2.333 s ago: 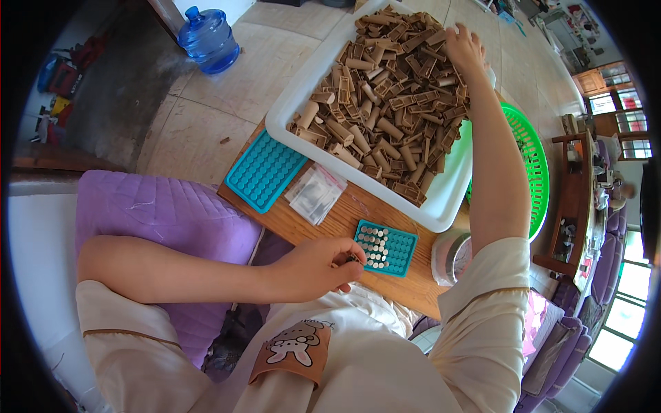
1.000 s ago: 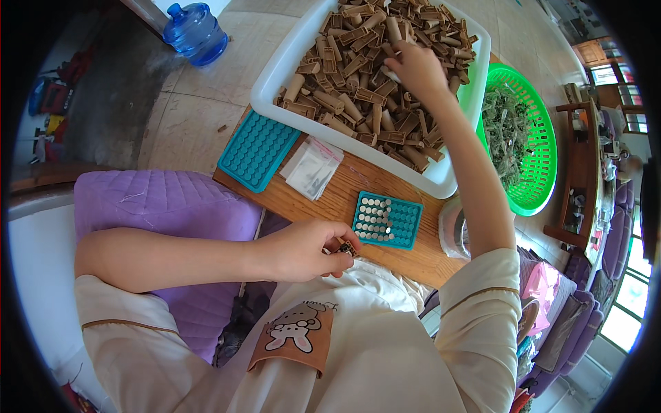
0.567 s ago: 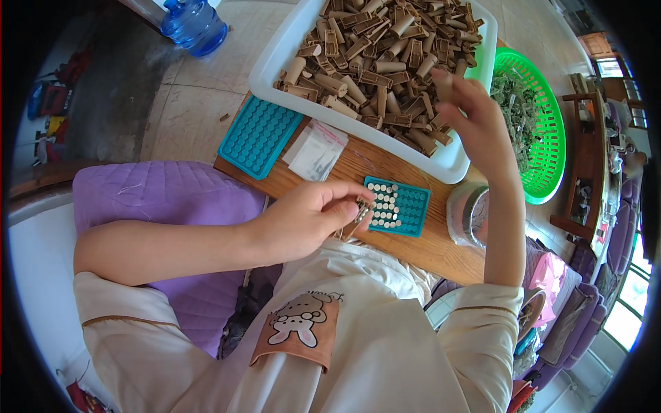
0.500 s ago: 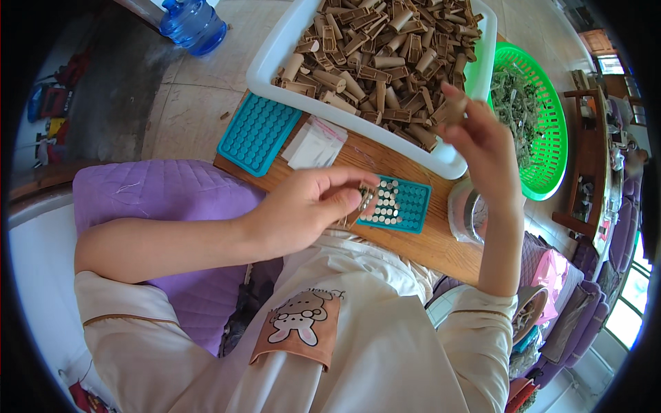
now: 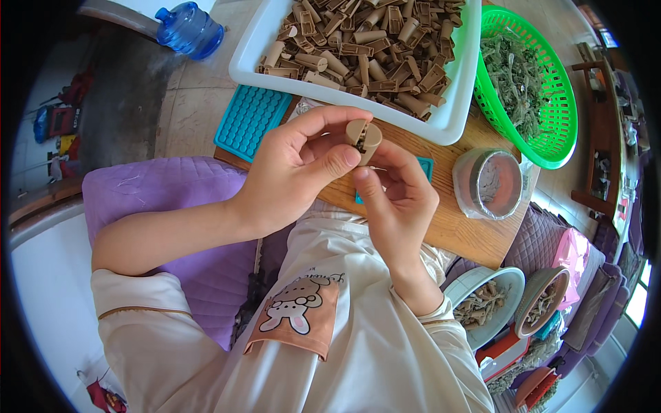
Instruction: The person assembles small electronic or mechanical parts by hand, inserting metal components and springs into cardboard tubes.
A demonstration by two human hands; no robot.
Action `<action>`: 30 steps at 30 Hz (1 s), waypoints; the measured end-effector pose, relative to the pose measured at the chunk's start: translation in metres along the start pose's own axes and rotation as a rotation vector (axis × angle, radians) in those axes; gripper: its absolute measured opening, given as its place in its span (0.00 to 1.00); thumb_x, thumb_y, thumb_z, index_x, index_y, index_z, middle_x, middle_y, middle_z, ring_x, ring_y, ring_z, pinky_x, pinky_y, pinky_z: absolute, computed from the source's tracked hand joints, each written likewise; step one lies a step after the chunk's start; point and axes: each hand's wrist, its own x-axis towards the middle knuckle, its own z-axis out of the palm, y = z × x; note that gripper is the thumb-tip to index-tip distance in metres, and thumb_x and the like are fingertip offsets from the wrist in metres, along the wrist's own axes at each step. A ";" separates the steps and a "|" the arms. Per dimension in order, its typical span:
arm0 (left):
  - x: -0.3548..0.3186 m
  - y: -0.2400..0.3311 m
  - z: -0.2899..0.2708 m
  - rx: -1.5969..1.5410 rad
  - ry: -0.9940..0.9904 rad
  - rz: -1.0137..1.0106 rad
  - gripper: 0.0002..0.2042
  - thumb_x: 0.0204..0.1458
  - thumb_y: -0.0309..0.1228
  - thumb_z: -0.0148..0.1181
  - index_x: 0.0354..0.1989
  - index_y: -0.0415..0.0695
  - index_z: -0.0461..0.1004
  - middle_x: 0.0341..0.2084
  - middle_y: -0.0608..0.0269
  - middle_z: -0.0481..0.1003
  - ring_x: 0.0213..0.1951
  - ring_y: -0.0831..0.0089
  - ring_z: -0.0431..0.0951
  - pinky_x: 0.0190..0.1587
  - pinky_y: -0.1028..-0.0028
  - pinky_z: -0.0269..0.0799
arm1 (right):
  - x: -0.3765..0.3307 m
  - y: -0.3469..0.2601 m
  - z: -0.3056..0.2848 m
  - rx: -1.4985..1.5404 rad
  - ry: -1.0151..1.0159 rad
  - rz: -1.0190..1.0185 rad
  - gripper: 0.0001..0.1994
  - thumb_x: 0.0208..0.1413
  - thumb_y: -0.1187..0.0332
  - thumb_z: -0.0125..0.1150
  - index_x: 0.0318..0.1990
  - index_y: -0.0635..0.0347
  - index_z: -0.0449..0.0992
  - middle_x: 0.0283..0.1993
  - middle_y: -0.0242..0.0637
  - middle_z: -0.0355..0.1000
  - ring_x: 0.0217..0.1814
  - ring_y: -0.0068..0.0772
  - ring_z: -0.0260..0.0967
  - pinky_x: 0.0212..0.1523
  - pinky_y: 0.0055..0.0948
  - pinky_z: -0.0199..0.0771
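Head view looks down on both hands raised together above the near edge of the wooden desk [image 5: 475, 237]. The left hand [image 5: 296, 172] curls its thumb and forefinger around a small tan plastic piece [image 5: 363, 136], the forefinger arched over its top and the thumb pressed against its lower side, so this grip is pinching the piece. The right hand [image 5: 396, 196] comes up from below, and its fingertips touch the underside of the same piece; its grip is pressed against the piece as well, though how firmly cannot be told. The piece sits in the air between the two hands, in front of the white tray [image 5: 454, 103] and above a small teal tray [image 5: 423, 165] that the hands mostly hide.

The white tray is heaped with many brown and tan pieces [image 5: 365, 41] of the same kind. Just left of the hands a second teal tray [image 5: 251, 120] with rows of empty holes lies on the desk. To the right of the white tray stands a green basket [image 5: 551, 138] holding grey-green bits, and near it a round clear tub [image 5: 489, 182] rests on the desk. A blue water jug [image 5: 189, 29] stands on the floor at the upper left. A purple cushion [image 5: 172, 199] lies under the left forearm.
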 end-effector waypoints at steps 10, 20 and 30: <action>-0.008 -0.001 0.008 0.153 -0.025 0.132 0.20 0.48 0.34 0.53 0.47 0.37 0.61 0.44 0.56 0.66 0.47 0.73 0.66 0.48 0.75 0.63 | -0.001 0.003 0.007 -0.002 0.038 -0.117 0.10 0.40 0.78 0.60 0.32 0.68 0.68 0.30 0.38 0.70 0.30 0.25 0.69 0.31 0.21 0.71; 0.000 0.012 0.006 0.777 -0.114 0.604 0.16 0.47 0.41 0.50 0.37 0.40 0.66 0.27 0.57 0.70 0.31 0.61 0.73 0.46 0.65 0.64 | -0.017 0.011 0.034 -0.100 -0.048 -0.245 0.04 0.43 0.75 0.52 0.28 0.64 0.66 0.25 0.41 0.66 0.25 0.41 0.65 0.24 0.29 0.65; 0.001 0.005 0.000 0.358 -0.313 0.137 0.23 0.51 0.48 0.43 0.43 0.39 0.60 0.35 0.59 0.68 0.41 0.70 0.68 0.48 0.71 0.60 | -0.010 0.024 0.017 -0.165 -0.131 -0.346 0.06 0.50 0.72 0.48 0.26 0.65 0.63 0.24 0.33 0.62 0.25 0.24 0.57 0.23 0.22 0.59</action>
